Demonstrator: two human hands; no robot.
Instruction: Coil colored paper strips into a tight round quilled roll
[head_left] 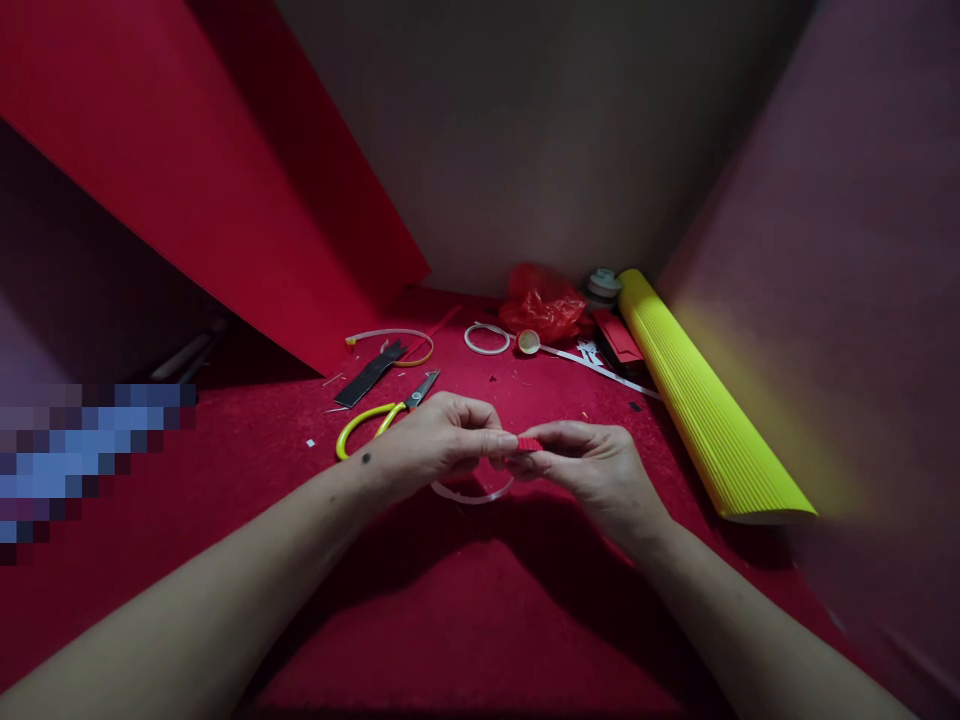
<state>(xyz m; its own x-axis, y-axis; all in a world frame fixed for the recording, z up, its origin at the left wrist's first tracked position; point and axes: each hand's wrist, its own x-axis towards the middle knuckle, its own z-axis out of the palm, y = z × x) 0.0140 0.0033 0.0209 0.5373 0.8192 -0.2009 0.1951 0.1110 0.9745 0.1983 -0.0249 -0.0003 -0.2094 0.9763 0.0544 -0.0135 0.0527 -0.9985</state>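
Observation:
A small piece of red ridged paper [529, 444] is pinched between my two hands, above the middle of the red cloth. My left hand [461, 435] is closed, thumb and fingers meeting at the left end of the piece. On its right end, my right hand [592, 458] grips it between thumb and forefinger. Below the hands a thin clear ring or strip [476, 497] shows in part; the hands hide the rest, and I cannot tell whether it is joined to the red piece. Yellow-handled scissors [367, 425] lie just left of my left wrist, blades apart.
A yellow corrugated roll [712, 410] lies at the right. Behind are a red plastic bag [544, 305], a jar [603, 285], a roll of white tape [487, 339] and a black strip [366, 378]. A large red board [225, 150] leans at the left.

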